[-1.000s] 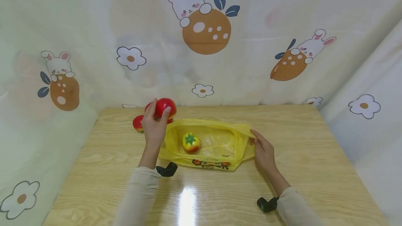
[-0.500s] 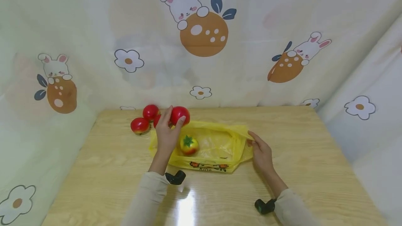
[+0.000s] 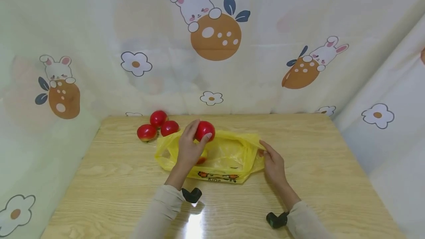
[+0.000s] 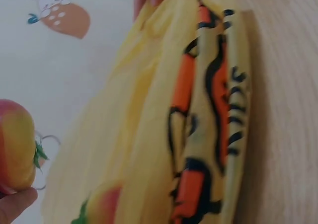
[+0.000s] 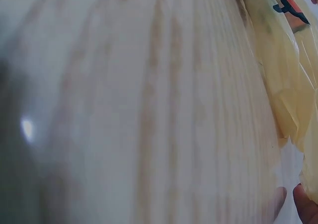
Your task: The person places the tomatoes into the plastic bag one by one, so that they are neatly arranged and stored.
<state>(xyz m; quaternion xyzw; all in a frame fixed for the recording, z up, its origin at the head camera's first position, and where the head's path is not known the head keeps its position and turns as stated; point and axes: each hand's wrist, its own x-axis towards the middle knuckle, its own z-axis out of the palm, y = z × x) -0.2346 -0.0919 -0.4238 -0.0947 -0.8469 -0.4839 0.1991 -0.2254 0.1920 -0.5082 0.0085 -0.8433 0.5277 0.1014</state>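
Note:
In the head view my left hand (image 3: 189, 149) grips a red toy fruit (image 3: 206, 130) between thumb and fingers, above the mouth of a yellow plastic bag (image 3: 229, 150). The left wrist view shows the held fruit's yellow side and green leafy top, close to the bag (image 4: 144, 85). Another such fruit (image 3: 202, 158) lies inside the bag, partly hidden by my left hand. My right hand (image 3: 275, 163) pinches the bag's right rim, and the opening is spread wide. In the right wrist view only fingertips (image 5: 304, 204) show beside the yellow plastic (image 5: 283, 75).
Three more red fruits (image 3: 158, 119) sit together on the wooden table (image 3: 109, 165), behind the bag's left end. A patterned curtain (image 3: 212, 73) hangs along the table's back edge and sides. Black camera mounts (image 3: 192, 195) sit on both wrists.
My left hand has carried the fruit rightward and lower, from beside the other fruits to over the bag. The three fruits on the table are now uncovered. My right hand keeps its hold.

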